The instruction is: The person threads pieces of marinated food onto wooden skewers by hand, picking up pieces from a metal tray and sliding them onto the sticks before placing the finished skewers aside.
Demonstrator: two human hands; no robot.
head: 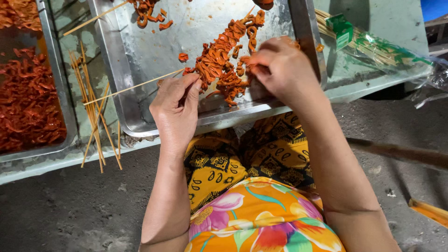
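Left hand [176, 105] pinches skewer [135, 86] — right hand [280, 65] curled over meat [219, 60].

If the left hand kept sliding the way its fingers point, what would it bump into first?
Probably the pile of orange-red meat pieces on the metal tray. The left hand, pinching a bamboo skewer, points up-right at it, nearly touching already.

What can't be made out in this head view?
- Right hand: fingertips and what they pinch, hidden by its own back.
- Skewer: far end covered by the meat pile; left hand pinches it.
- Left tray and middle tray: cut off by the frame edges.
- Skewer packet: count blurred by plastic.
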